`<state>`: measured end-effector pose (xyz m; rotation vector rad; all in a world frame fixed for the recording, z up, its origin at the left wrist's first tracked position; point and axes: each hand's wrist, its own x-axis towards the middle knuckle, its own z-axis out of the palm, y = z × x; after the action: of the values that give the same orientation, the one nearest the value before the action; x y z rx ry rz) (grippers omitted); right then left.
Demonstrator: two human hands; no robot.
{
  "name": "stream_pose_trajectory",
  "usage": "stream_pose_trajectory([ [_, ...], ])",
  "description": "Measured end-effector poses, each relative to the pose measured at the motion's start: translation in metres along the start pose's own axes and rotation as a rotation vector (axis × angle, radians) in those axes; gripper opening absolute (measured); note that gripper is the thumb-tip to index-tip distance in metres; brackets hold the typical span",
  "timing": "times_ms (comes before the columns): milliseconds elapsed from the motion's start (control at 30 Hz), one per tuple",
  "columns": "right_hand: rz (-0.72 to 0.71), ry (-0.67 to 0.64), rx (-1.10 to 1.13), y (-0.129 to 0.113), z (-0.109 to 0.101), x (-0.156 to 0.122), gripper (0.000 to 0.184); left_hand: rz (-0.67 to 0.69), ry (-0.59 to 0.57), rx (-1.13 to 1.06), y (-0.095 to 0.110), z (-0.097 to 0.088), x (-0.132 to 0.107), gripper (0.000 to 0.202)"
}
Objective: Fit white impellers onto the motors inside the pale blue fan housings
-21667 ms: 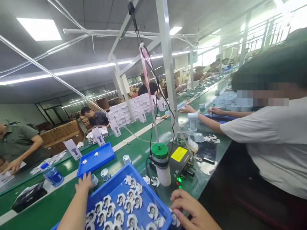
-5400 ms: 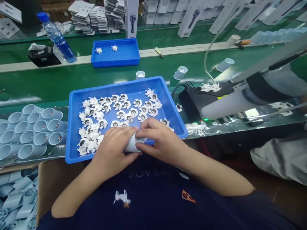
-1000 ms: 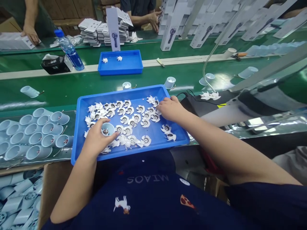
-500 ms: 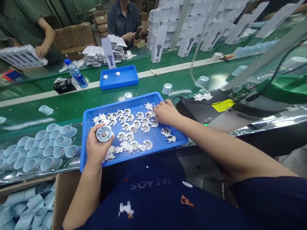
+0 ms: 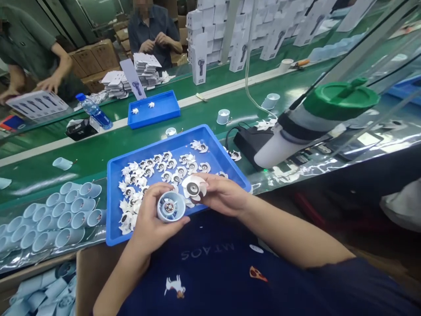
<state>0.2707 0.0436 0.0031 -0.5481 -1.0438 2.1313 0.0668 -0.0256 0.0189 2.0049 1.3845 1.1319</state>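
Since the earlier frame, the right hand (image 5: 223, 195) has been drawn back from the far side of the tray to its near edge, and a white plastic impeller (image 5: 194, 188) has been lifted in it. The impeller is pinched between the thumb and curled fingers, with its dark round hub facing up. In the left hand (image 5: 149, 224), a pale blue plastic housing (image 5: 169, 207) is cradled by partly closed fingers, its open round end turned upward and a small dark centre visible inside. Both are held above the near edge of a blue plastic tray (image 5: 158, 142), just apart from each other. Many more white impellers (image 5: 154, 172) lie heaped in the tray, with curved, petal-like blades. Rows of matching housings (image 5: 70, 206) stand on their sides to the left of the tray. The dark navy shirt (image 5: 210, 281) is printed with white letters, seen upside down and read as "MIAOS" only with some doubt, along with a small dog and a pizza slice. A green-capped white cylinder (image 5: 315, 127) hangs to the right, over a black box (image 5: 250, 142). White cartons (image 5: 200, 57) printed with a handheld device are stacked beyond the green belt (image 5: 197, 105).
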Motion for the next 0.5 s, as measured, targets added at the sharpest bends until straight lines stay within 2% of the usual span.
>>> stream_pose_trajectory([
  [100,0.02,-0.005,0.048,0.0,-0.003,-0.005,0.037,0.031,-0.013,0.252,0.009,0.0,0.003,0.051],
  [167,-0.023,-0.011,-0.03,-0.001,-0.005,-0.009,0.035,0.046,-0.029,0.355,0.014,0.001,0.004,0.051],
  [233,-0.133,-0.007,-0.279,-0.005,-0.005,-0.013,0.028,0.068,-0.041,0.419,0.016,0.003,0.004,0.05],
  [367,-0.415,0.02,-0.997,-0.016,0.004,-0.017,0.019,0.121,-0.062,0.476,0.015,0.007,0.007,0.045],
  [433,-0.453,0.029,-1.218,-0.017,0.009,-0.016,0.018,0.144,-0.065,0.485,0.013,0.01,0.007,0.046],
  [500,-0.446,0.046,-1.313,-0.016,0.01,-0.012,0.015,0.155,-0.072,0.494,0.013,0.011,0.008,0.049],
])
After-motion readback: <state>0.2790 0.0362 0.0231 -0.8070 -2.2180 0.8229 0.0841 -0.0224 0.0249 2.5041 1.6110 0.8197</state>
